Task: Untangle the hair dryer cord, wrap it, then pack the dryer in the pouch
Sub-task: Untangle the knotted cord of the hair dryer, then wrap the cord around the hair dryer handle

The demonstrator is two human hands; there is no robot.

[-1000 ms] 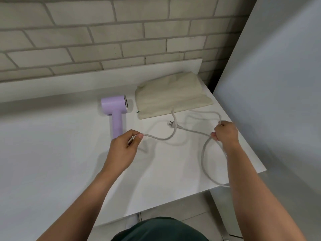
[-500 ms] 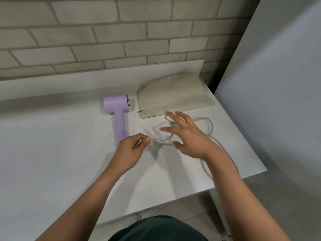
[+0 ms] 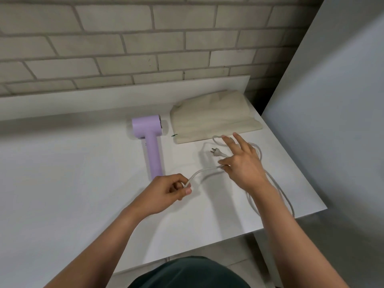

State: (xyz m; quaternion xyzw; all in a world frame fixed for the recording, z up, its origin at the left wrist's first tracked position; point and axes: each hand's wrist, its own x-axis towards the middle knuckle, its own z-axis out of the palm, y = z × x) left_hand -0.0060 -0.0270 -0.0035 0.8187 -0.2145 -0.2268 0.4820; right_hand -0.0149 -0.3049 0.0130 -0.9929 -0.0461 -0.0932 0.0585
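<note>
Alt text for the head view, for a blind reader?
Two hands pinch a white cord over a white table: left hand by the handle of the lilac hair dryer, right hand near the plug. Beige pouch behind.

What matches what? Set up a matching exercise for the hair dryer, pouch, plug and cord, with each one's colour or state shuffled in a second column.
Column one:
1 hair dryer
2 pouch
3 plug
4 cord

Column two:
A pinched by the left hand and the right hand
B beige, lying flat
C lilac, handle toward the person
D bare prongs pointing left

Pairs: 1-C, 2-B, 3-D, 4-A
</note>
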